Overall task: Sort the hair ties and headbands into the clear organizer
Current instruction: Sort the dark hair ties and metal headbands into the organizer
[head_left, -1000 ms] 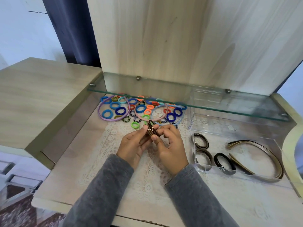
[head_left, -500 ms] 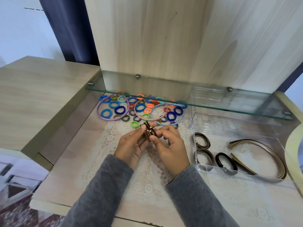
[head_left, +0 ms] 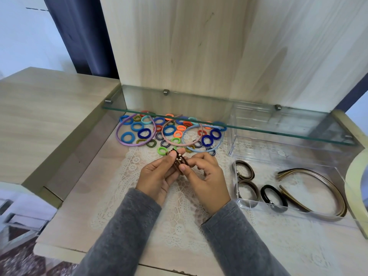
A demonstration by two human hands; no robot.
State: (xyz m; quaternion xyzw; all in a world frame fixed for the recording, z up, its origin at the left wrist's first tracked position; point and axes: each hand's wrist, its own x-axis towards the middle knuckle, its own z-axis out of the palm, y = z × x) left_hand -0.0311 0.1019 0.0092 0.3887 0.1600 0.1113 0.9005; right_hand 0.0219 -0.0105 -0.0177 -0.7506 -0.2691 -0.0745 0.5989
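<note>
A small bunch of brown hair ties [head_left: 177,160] with metal beads is held above the lace mat. My left hand [head_left: 159,176] pinches it from the left and my right hand [head_left: 207,178] pinches it from the right. Behind them lies a pile of colourful hair ties [head_left: 169,130] with a purple headband [head_left: 127,136], a pink headband [head_left: 165,134] and a light blue headband [head_left: 191,140]. To the right stands the clear organizer [head_left: 249,204]; it holds brown hair ties [head_left: 244,173], a black hair tie [head_left: 273,196] and brown headbands [head_left: 318,188].
A glass shelf [head_left: 258,128] hangs over the back of the desk, above the pile and the organizer's far end. A white lace mat [head_left: 139,206] covers the desk's middle. A raised wooden surface [head_left: 39,116] stands at the left, a pale curved object [head_left: 356,176] at the right edge.
Both hands keep holding the brown hair ties at the same spot; fingers shift slightly on the bunch. The camera has tilted a little.
</note>
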